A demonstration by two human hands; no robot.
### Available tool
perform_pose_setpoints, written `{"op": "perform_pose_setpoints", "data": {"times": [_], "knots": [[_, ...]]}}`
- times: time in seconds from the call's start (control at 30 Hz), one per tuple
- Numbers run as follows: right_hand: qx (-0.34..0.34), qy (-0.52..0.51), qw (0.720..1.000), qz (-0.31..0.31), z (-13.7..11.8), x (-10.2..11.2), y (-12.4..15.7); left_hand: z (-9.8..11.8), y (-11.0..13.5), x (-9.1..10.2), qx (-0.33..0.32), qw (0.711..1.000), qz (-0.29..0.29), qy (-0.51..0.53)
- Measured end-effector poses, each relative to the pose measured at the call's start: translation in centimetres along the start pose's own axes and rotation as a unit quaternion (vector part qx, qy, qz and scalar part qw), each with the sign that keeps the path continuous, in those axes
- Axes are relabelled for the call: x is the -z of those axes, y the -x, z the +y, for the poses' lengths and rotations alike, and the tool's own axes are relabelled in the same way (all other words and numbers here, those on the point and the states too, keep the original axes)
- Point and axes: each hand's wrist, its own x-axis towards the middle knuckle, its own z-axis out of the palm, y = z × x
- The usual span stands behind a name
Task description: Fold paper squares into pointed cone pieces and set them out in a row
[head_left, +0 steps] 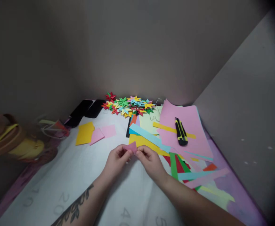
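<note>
Pink piece [131, 146]: small, of paper, raised between the fingertips of both hands, one corner pointing up. Fold lines too small to tell.

Left hand [117, 158]: thumb and fingers pinching the left part of the piece.

Right hand [151, 161]: thumb and fingertips pinching its right edge, close to the left thumb.

Step in hand, by judgement: a fold or crease being worked in the air. For good work: left pinch firm as the anchor, right fingertips bringing edge to edge before any pressure; crease run from the middle outwards, lightly first, then hard with a nail. Corners best kept sharp, since a slip at this size would likely carry into every later fold. The cloth [69, 175] beneath the hands looks soft; a firmer backing would probably give a cleaner line.

Pink squares [97, 136]: ahead and left of the left hand, beside the yellow squares [84, 133].

Stars [128, 105]: folded, many-coloured, heaped beyond both hands.

Cutter [181, 131]: ahead and right of the right hand, on pink sheets [194, 117]; best left there, away from the fingers.

Strips [174, 166]: loose, mixed colours, just right of the right hand.
</note>
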Motion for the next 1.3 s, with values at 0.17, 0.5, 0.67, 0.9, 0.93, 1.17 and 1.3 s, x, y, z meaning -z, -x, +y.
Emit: {"op": "perform_pose_setpoints", "data": {"times": [0.17, 0.5, 0.67, 0.9, 0.93, 1.17, 1.3], "knots": [[0.008, 0.011, 1.000, 0.016, 0.0, 0.1, 0.0, -0.1, -0.1, 0.1, -0.005, 1.000, -0.005, -0.009], [0.105, 0.099, 0.989, 0.024, -0.3, 0.2, 0.7, 0.4, 0.6, 0.0, -0.023, 0.999, -0.001, 0.025], [0.095, 0.031, 0.995, 0.010, 0.1, 0.4, 0.7, 0.5, 0.4, 1.0, -0.148, 0.988, -0.018, -0.031], [0.124, 0.020, 0.990, -0.063, -0.2, 0.6, 0.5, 0.6, 0.5, 1.8, -0.245, 0.964, -0.049, -0.088], [0.127, 0.018, 0.989, -0.073, -0.3, 0.6, 0.5, 0.6, 0.5, 1.8, -0.244, 0.964, -0.053, -0.087], [0.128, -0.005, 0.989, -0.076, 0.0, 0.6, 0.4, 0.7, 0.5, 1.3, -0.097, 0.995, -0.021, -0.018], [0.109, 0.012, 0.993, -0.046, 0.1, 0.4, 0.3, 0.8, 0.5, 0.8, -0.013, 0.999, 0.015, 0.036]]}}
